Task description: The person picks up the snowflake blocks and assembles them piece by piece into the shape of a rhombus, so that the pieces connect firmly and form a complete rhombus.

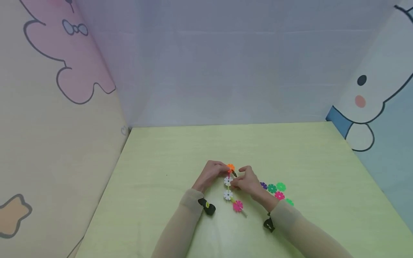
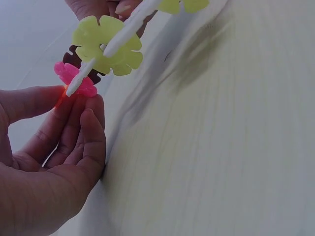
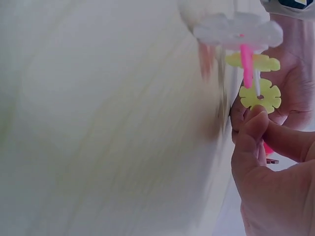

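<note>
A chain of interlocking plastic snowflake discs runs between my hands. My left hand [image 1: 211, 173] pinches the orange snowflake disc [image 1: 230, 167] at its far end, between thumb and fingers. Beside that end, a brown disc [image 2: 72, 58] shows partly behind a pink disc [image 2: 81, 81]. My right hand [image 1: 246, 182] has its thumb and a finger on a yellow snowflake disc [image 3: 268, 96] in the chain. Two white discs face up in the head view, an upper one [image 1: 227, 181] and a lower one [image 1: 228, 195]. Toward my body hangs another pink disc [image 1: 238, 206], with a white disc [image 3: 238, 29] edge-on at the end.
Loose discs lie right of my right forearm: a purple one [image 1: 263, 185], a dark green one [image 1: 272, 188], a light green one [image 1: 281, 186] and a pink one [image 1: 279, 195]. The pale yellow table [image 1: 180, 147] meets a plain back wall, with cartoon-printed panels at both sides.
</note>
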The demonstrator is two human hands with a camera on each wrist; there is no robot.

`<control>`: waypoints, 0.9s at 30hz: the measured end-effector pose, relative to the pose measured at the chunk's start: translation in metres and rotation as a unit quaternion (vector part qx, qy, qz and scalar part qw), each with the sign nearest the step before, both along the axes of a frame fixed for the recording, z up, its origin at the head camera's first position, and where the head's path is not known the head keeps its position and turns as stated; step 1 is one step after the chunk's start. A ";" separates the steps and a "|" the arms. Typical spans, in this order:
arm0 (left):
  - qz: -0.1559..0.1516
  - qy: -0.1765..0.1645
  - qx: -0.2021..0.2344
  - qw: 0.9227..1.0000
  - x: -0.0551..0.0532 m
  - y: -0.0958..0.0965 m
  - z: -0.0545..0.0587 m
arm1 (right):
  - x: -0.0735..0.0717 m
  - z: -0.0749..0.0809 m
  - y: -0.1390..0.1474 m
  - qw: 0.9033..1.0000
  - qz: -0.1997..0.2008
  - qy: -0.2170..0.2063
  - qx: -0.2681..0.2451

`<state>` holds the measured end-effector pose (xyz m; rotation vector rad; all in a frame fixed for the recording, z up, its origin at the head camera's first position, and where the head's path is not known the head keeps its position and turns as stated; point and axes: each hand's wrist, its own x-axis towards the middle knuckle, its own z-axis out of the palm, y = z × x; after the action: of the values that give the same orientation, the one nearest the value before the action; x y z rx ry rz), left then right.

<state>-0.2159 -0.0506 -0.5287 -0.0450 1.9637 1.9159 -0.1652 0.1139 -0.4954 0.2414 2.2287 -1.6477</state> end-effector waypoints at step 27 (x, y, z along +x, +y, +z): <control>-0.011 -0.010 -0.010 1.000 0.000 0.006 -0.001 | -0.007 0.000 0.005 0.999 -0.021 -0.010 -0.027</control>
<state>-0.2156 -0.0446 -0.5294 -0.0462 1.9631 1.8741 -0.1719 0.1192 -0.4958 0.2916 2.1758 -1.7161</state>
